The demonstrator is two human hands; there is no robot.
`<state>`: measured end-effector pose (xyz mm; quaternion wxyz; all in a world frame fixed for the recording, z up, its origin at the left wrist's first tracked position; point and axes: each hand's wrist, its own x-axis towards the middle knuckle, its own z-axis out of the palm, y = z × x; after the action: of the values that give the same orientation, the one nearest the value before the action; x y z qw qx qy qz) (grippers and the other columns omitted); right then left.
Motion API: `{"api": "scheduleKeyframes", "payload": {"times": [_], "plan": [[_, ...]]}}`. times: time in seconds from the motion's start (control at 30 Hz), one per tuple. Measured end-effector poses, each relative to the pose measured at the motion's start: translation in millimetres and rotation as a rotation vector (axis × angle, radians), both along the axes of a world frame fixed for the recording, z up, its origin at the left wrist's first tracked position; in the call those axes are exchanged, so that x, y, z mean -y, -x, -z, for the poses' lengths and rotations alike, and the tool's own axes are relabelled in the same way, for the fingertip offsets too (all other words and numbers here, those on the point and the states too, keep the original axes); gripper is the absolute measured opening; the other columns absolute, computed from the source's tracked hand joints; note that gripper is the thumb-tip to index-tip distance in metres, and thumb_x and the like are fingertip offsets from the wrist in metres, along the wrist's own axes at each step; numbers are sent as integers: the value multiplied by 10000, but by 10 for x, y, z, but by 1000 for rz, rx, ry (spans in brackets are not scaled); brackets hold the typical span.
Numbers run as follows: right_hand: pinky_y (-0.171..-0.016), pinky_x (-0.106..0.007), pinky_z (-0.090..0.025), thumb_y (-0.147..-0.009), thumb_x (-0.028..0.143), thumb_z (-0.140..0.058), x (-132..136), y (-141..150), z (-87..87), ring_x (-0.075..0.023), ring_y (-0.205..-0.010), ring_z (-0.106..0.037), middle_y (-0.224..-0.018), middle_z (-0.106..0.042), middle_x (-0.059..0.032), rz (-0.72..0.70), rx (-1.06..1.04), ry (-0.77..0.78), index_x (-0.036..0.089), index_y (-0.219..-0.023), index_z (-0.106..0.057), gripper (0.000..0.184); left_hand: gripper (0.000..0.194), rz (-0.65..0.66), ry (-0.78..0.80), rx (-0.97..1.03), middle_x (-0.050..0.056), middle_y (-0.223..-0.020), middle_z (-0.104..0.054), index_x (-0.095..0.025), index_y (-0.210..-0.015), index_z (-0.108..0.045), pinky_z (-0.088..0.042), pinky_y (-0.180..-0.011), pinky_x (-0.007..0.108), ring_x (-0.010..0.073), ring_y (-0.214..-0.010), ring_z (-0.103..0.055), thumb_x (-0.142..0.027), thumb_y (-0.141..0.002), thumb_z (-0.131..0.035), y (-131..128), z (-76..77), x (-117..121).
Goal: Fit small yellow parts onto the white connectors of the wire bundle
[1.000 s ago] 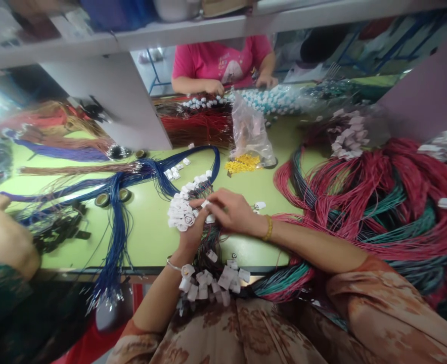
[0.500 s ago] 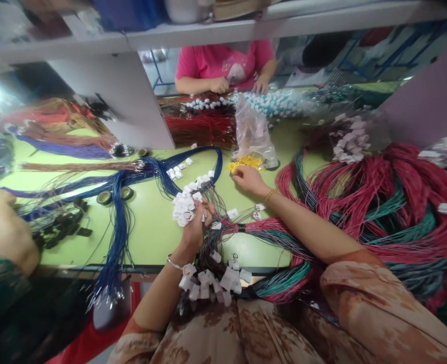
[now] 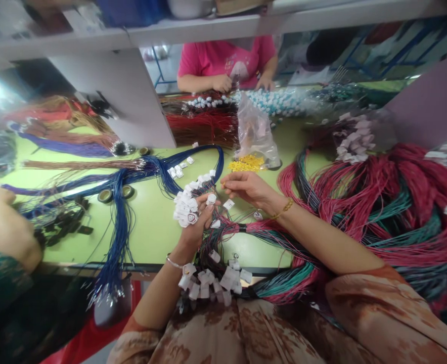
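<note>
My left hand (image 3: 196, 222) is closed around a cluster of small white connectors (image 3: 185, 210) on the ends of thin wires. Those wires run down over the table edge to more white connectors (image 3: 216, 283) by my lap. My right hand (image 3: 248, 188) hovers just right of the cluster, fingers pinched, likely on a tiny piece too small to name. A pile of small yellow parts (image 3: 246, 163) lies just beyond it, beside a clear plastic bag (image 3: 256, 134).
Big coils of red and teal wire (image 3: 378, 202) fill the right of the green table (image 3: 151, 227). Blue wire bundles (image 3: 121, 202) and tape rolls (image 3: 102, 196) lie left. A person in pink (image 3: 227, 60) works opposite. Another person's arm (image 3: 3, 227) is at the left edge.
My right hand left the connector cluster, reached to the yellow pile, and has come back toward my left hand with fingers pinched. My left hand stayed closed on the cluster.
</note>
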<state>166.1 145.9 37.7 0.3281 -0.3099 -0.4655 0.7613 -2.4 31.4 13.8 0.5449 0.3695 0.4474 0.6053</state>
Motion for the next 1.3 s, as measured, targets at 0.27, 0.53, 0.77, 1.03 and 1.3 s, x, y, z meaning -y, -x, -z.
{"api": "scheduleKeyframes", "payload": {"times": [0.27,0.53,0.77,1.03,1.3], "plan": [[-583,-248,-537,-774,327,-802,223,35,-105,-93,-581,-621,-765,-717,-8,-51,22,-226,157,-966,-706,274,392,8,23,-45,-85,-528,-395,-169,-1092,-711,-222,-428,221,56,-449,-271,-430,-808,-778,2,14,27],[-695,-290,-495,-936,205,-569,423,60,-189,-130,-737,-596,-818,-651,-12,49,235,-741,186,-927,-668,102,427,-5,53,-30,-79,-534,-422,-148,-1132,-724,-261,-447,220,64,-478,-320,-386,-785,-796,-30,-77,58],[-787,-324,-483,-934,80,-490,453,73,-165,-165,-831,-567,-856,-658,-21,95,265,-1156,237,-976,-702,267,385,-37,31,-101,-63,-540,-484,-159,-1118,-753,-354,-483,238,84,-495,-399,-358,-789,-785,-26,-109,70],[-689,-295,-454,-939,196,-507,506,56,-243,-144,-716,-537,-842,-627,-25,58,420,-1059,212,-929,-576,72,315,-65,-14,-211,47,-842,-750,-218,-1102,-771,-568,-749,359,242,-888,-694,-321,-804,-767,-14,-88,72],[-666,-294,-432,-915,207,-497,543,41,-217,-149,-675,-524,-766,-586,-9,55,528,-1069,229,-903,-482,30,244,-127,-59,-447,69,-1106,-772,-244,-1053,-792,-480,-1050,464,279,-1082,-679,-270,-815,-746,26,-24,60]]}}
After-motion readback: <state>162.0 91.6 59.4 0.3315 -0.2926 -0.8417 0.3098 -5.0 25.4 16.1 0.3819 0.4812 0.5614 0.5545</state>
